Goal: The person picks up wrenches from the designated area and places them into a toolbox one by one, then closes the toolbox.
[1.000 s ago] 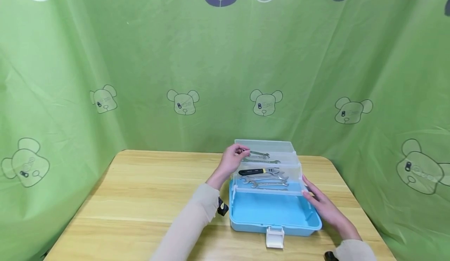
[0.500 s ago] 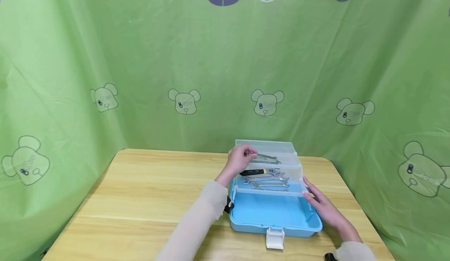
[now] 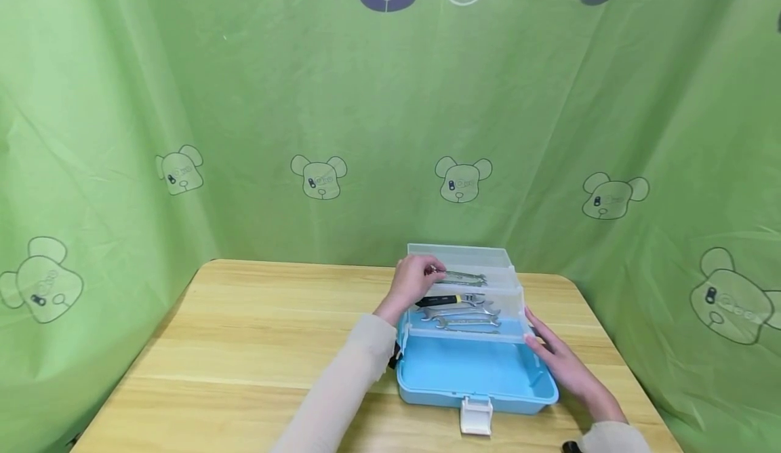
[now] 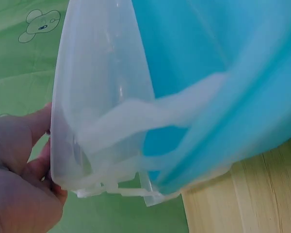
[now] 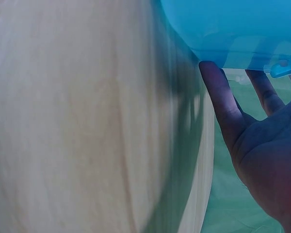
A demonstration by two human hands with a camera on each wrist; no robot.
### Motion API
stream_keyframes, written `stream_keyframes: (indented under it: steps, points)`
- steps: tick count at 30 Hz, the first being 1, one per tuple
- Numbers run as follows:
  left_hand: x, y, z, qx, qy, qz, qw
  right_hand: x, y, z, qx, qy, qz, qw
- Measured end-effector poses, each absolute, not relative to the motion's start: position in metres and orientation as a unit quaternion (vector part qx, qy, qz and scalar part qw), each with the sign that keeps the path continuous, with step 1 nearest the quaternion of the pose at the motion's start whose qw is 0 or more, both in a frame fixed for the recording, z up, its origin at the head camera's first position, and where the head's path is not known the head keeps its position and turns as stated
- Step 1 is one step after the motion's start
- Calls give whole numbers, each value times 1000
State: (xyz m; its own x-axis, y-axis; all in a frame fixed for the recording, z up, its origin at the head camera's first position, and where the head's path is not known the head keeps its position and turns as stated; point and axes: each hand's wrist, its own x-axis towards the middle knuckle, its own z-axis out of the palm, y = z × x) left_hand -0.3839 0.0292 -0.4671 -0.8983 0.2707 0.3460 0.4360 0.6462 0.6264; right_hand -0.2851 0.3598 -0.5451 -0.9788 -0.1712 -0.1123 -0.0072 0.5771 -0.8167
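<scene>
My left hand (image 3: 411, 283) is over the left end of the upper clear tray (image 3: 511, 278), fingers and thumb pinching the near end of an open-end wrench (image 3: 465, 274). Other wrenches lie close beside it there. In the left wrist view, the clear tray wall partly hides the left fingertips. My right hand (image 3: 564, 361) touches the right side of the blue toolbox (image 3: 439, 397), its fingers extended along the trays and body. The lower clear tray (image 3: 515, 307) holds an adjustable wrench (image 3: 442, 300) with a black and yellow handle, plus several silver open-end wrenches (image 3: 468, 320).
The toolbox stands opened on a wooden table (image 3: 262, 344), its white latch (image 3: 476, 418) hanging at the front. A green printed curtain (image 3: 378, 100) encloses the back and sides. The clear lid (image 3: 457, 255) stands behind the trays.
My left hand has moved right and slightly down with the wrench, bringing it down among the wrenches in the upper tray. The right hand stays at the toolbox's side.
</scene>
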Motion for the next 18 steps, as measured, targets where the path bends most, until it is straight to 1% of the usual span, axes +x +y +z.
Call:
stream_keyframes:
  steps: [7,18]
  points:
    - [-383,24,-465,-218,-900,-369,82,-284,360,-544,-50,884,-456,89]
    - [-386,26,-466,-206,-905,-357,106,-284,360,-544,-51,883,-459,90]
